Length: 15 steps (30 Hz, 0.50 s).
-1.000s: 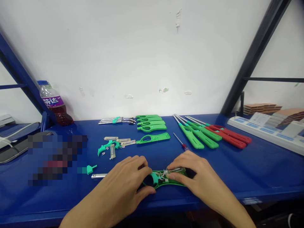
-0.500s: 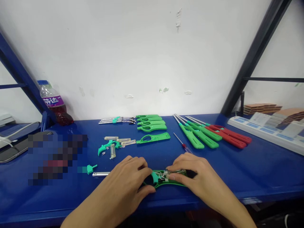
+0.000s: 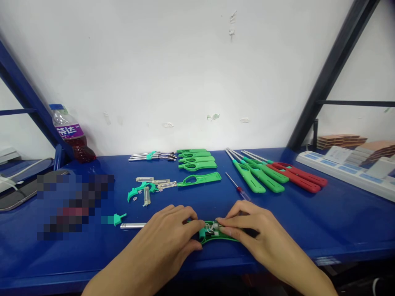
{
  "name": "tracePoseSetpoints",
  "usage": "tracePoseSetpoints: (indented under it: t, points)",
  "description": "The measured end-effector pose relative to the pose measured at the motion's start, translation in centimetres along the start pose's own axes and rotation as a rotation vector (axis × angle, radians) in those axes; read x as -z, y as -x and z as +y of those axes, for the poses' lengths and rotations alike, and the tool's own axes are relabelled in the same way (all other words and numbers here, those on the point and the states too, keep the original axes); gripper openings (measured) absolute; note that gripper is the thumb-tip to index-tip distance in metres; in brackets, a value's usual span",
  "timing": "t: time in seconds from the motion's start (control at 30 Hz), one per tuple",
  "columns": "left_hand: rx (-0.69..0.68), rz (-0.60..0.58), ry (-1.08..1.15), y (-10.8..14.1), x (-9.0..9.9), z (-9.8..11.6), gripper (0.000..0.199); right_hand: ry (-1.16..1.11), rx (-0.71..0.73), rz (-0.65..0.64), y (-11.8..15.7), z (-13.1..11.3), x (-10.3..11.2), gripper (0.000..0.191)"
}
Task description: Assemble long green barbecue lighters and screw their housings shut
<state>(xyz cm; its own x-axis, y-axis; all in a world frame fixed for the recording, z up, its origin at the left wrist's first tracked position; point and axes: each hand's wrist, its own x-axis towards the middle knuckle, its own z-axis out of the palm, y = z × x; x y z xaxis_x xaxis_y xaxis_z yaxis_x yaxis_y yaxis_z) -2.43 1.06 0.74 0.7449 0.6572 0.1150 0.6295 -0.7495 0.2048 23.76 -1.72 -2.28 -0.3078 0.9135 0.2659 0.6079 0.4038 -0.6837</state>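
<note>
Near the table's front edge lies an opened green utility lighter casing (image 3: 212, 240) with a metal tube (image 3: 132, 225) running out to the left. My left hand (image 3: 173, 234) is closed around its trigger section, with a teal trigger (image 3: 202, 233) partly showing by the fingertips. Thin white wires (image 3: 211, 226) are visible inside the casing. My right hand (image 3: 256, 230) pinches a clear fuel tank (image 3: 217, 225) in the casing, mostly covered by the fingers. To the left rests a loose teal piece (image 3: 117, 219).
Behind my hands are several clear tanks (image 3: 147, 196), green casing halves (image 3: 199, 178), metal tubes (image 3: 143, 156) and a screwdriver (image 3: 242, 192). Finished-looking green lighters (image 3: 253, 179) and red ones (image 3: 305, 181) lie right. A bottle (image 3: 74, 137) stands left, a power strip (image 3: 345, 170) right.
My left fingers have shifted slightly right over the trigger. My right thumb and fingers have moved a little and now cover more of the tank.
</note>
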Motion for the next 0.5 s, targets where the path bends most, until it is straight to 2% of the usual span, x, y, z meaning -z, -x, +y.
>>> tracePoseSetpoints:
  t: [0.2,0.37,0.5]
  points:
    - [0.019,-0.032,0.039,0.05,0.07,0.19,0.036,-0.017,-0.009,-0.02,-0.05,-0.09,0.09,0.022]
    - [-0.004,-0.041,0.063,-0.02,0.19,0.17,0.052,-0.009,-0.018,-0.031,-0.06,-0.08,0.27,0.021]
    - [-0.026,-0.044,0.101,-0.02,0.15,-0.08,0.056,0.003,-0.011,-0.026,-0.07,0.17,0.2,0.02]
